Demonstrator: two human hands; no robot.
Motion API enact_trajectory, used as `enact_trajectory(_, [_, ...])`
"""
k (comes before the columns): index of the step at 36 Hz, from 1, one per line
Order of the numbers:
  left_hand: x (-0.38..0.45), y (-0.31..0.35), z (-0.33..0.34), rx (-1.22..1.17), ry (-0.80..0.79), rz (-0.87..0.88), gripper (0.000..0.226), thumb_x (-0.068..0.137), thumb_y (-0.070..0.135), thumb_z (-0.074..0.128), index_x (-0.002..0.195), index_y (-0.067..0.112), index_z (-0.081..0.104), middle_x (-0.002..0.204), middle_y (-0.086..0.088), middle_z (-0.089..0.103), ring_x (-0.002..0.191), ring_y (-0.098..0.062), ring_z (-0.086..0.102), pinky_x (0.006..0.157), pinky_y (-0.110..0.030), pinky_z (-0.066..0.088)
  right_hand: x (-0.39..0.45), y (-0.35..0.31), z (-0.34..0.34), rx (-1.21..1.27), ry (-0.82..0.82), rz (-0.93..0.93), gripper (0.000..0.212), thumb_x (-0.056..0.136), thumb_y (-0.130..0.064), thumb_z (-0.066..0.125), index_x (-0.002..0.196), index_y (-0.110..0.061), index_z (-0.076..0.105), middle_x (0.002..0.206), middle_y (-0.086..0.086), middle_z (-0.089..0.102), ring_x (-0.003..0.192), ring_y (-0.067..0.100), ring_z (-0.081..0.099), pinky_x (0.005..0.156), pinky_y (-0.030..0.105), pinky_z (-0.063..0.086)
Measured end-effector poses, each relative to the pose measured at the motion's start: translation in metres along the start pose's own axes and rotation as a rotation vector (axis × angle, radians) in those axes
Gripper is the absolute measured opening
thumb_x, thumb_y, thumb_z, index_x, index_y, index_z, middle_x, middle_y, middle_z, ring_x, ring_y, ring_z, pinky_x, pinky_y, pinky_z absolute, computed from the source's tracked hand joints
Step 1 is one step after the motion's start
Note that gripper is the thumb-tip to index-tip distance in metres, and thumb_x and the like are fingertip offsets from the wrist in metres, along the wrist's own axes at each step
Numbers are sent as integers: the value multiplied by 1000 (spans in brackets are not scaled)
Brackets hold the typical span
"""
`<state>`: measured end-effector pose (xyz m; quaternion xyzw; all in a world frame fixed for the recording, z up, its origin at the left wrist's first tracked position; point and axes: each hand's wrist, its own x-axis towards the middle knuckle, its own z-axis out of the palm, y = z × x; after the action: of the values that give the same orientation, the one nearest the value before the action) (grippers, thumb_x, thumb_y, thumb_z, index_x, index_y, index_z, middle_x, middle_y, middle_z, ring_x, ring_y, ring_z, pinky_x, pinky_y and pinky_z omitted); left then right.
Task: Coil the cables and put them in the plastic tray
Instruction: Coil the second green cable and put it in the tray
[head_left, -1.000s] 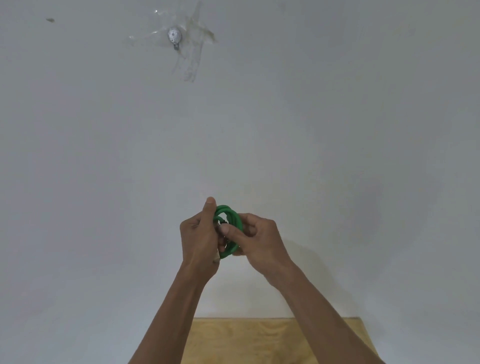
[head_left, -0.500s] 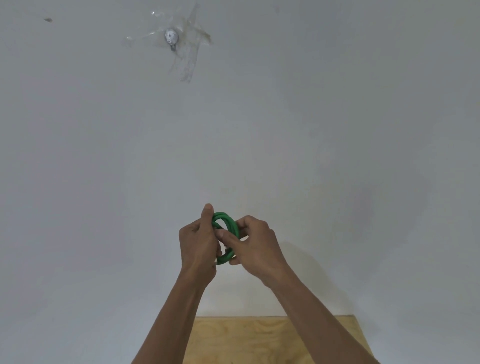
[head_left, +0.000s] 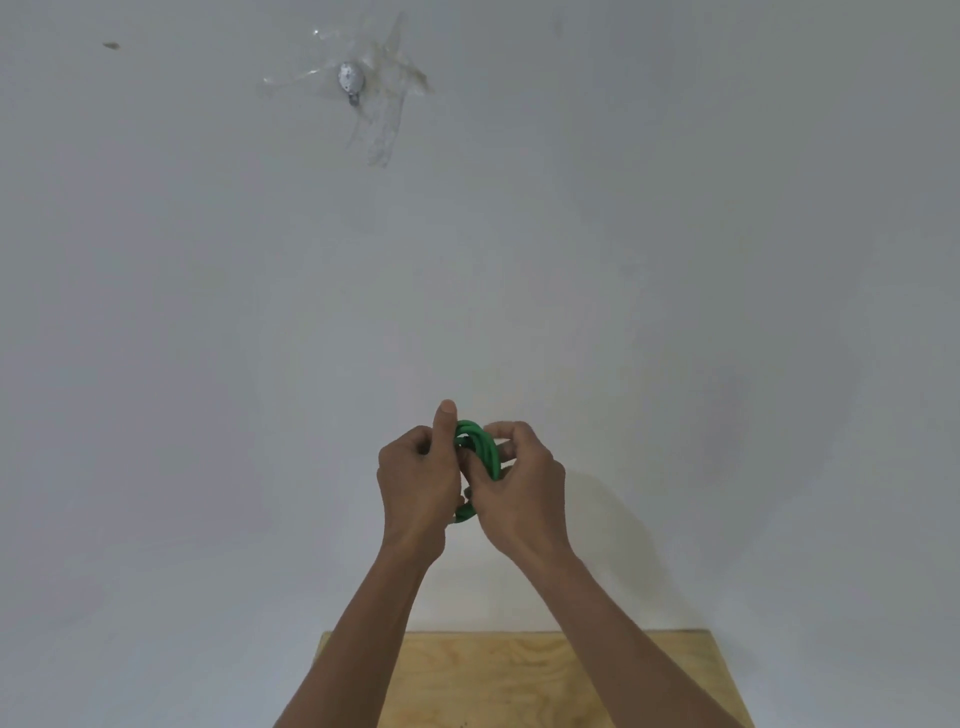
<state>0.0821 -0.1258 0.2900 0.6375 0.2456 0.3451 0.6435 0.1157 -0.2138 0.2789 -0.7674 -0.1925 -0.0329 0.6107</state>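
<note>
Two hands are kept raised in front of the white wall (head_left: 675, 260), and a green cable (head_left: 480, 449) is held between them as a small tight coil. The left hand (head_left: 418, 483) is curled round the coil's left side with the thumb stretched straight up along it, probably so the loops are kept stacked. The right hand (head_left: 519, 493) is curled on the right side, its fingertips pinching the top loops, probably so the loose end can be tucked in. A wooden table (head_left: 519, 680) is seen below the arms; no tray is in view, so placing is judged not yet begun. Against the picture half a second back, the right fingers are found further over the coil top and less green is exposed; both grips are otherwise unchanged.
</note>
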Motion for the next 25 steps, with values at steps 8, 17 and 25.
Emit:
enact_trajectory(8, [2,-1,0,5,-107,5,50,83,58,73,74,9,67,58,-12,57,44,-22,52,44,-29,47,4,5,-2,-101,109,-109,11,87,-28,72,94,-22,66,83,-13,67,75,7,65,69,29,56])
enact_trajectory(17, [5,-4,-5,53,-145,28,50,83,51,76,76,3,62,54,-5,53,43,-20,51,42,-28,44,5,14,-1,-213,137,-266,13,90,-30,69,82,-20,68,70,-6,62,65,14,56,61,34,50])
enact_trajectory(25, [1,-11,-5,-10,-131,-6,50,87,49,72,79,2,61,51,-4,53,40,-22,53,44,-30,43,8,18,-2,-281,75,-341,16,93,-28,67,108,-25,72,78,-6,64,67,9,53,64,25,48])
